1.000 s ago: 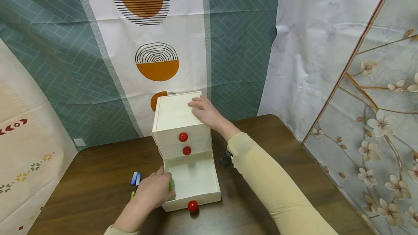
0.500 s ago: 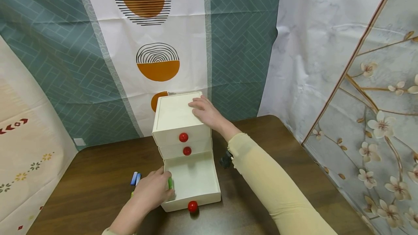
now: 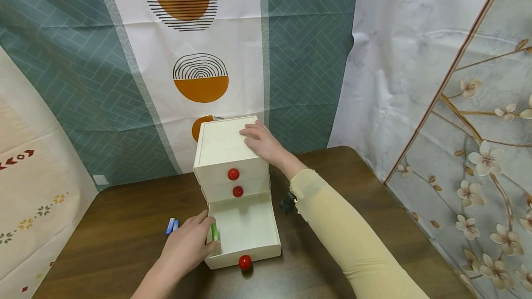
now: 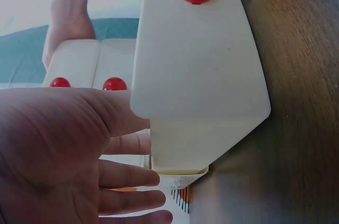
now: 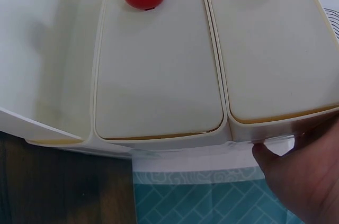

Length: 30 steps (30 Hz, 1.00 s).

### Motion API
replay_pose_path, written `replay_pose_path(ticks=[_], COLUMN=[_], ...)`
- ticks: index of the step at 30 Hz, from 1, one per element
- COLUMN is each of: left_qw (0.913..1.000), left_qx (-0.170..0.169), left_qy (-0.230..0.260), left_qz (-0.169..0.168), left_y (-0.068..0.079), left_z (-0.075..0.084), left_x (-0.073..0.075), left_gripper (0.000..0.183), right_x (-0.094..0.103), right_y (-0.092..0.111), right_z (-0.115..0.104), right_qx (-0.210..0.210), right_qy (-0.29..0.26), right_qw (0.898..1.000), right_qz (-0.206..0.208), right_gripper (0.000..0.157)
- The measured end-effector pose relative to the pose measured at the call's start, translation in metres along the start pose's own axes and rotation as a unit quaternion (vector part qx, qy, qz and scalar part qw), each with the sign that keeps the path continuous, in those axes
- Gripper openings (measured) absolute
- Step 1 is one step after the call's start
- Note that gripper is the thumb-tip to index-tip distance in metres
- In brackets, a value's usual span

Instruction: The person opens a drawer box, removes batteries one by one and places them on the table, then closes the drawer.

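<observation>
A white drawer unit (image 3: 226,144) with red knobs stands on the table, its bottom drawer (image 3: 245,223) pulled out. Inside that drawer, along the left wall, lies a small green cylinder (image 3: 214,232). My left hand (image 3: 187,246) is at the left wall, thumb and index finger on either side of the cylinder in the head view. In the left wrist view the fingers (image 4: 130,173) extend loosely beside the drawer, curled round nothing. My right hand (image 3: 263,142) rests on the unit's top right edge; its thumb (image 5: 265,158) shows at the side in the right wrist view.
Two small blue-and-white cylinders (image 3: 171,226) lie on the brown table (image 3: 124,234) left of the drawer. A dark object (image 3: 287,203) shows by the right sleeve (image 3: 349,239). Patterned cloth (image 3: 307,59) hangs behind the table.
My left hand has shifted slightly left, its fingers spreading away from the green cylinder, which now shows more fully. A yellow-green thing on the table has become hidden behind that hand. The right hand stays put.
</observation>
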<state>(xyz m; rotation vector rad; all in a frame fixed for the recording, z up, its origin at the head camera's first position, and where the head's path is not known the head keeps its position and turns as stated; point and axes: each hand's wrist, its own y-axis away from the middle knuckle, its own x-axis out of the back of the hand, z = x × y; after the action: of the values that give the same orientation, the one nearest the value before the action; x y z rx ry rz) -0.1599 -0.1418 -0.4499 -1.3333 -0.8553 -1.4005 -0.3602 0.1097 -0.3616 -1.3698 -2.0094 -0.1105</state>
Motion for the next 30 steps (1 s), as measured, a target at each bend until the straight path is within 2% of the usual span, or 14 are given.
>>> replay_pose_path(ticks=[7, 13, 24, 30], left_qw=[0.9998, 0.9986, 0.9962, 0.9952], left_qx=[-0.008, -0.023, -0.014, -0.010], left_qy=[0.001, -0.001, 0.033, 0.052], left_qz=[0.019, 0.047, 0.080, 0.082], left_y=[0.008, 0.016, 0.026, 0.034], left_z=[-0.002, -0.006, -0.007, -0.013], left_x=[0.004, 0.003, 0.010, 0.012], left_gripper=[0.050, 0.045, 0.048, 0.048], right_x=[0.000, -0.001, 0.000, 0.000], right_y=[0.000, 0.000, 0.001, 0.000], right_z=[0.001, 0.001, -0.001, -0.001], right_qx=[0.000, 0.000, -0.005, 0.000], right_qy=[-0.002, -0.005, -0.007, -0.001], right_qw=[1.000, 1.000, 1.000, 1.000], right_qz=[0.004, 0.003, 0.005, 0.006], right_gripper=[0.047, 0.047, 0.047, 0.047])
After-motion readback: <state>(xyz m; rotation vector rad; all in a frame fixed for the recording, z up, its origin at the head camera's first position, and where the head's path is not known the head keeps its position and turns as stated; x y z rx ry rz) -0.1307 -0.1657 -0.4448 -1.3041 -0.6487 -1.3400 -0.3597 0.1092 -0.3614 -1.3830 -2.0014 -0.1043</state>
